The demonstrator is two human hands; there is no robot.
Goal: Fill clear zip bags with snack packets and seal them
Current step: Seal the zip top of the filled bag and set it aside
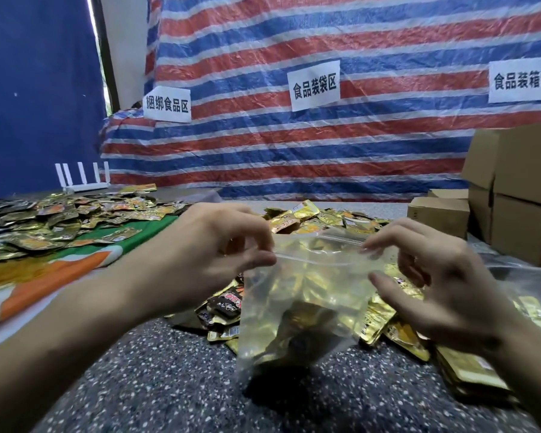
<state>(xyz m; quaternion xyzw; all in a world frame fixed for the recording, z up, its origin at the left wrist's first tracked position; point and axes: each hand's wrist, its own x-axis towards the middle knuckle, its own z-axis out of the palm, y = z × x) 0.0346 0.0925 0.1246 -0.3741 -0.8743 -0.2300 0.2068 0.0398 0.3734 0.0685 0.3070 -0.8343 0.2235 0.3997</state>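
Bag (303, 295) hangs at frame centre, held just above a speckled table (156, 370) with its mouth at 12 o'clock. The left hand (219, 245), at 9 o'clock of the bag, pinches the near lip between thumb and curled fingers. The right hand (444, 276), at 3 o'clock, is half curled, with its index tip on the zip strip and its thumb against the front film. Gold shows through the plastic (whether inside or behind it is unclear). Packets (397, 326) are heaped on the table beneath and behind the bag, with more spread out at 10 o'clock. Boxes (525, 189) are stacked at 3 o'clock, and a striped tarp (325, 145) with paper signs hangs at 12 o'clock.
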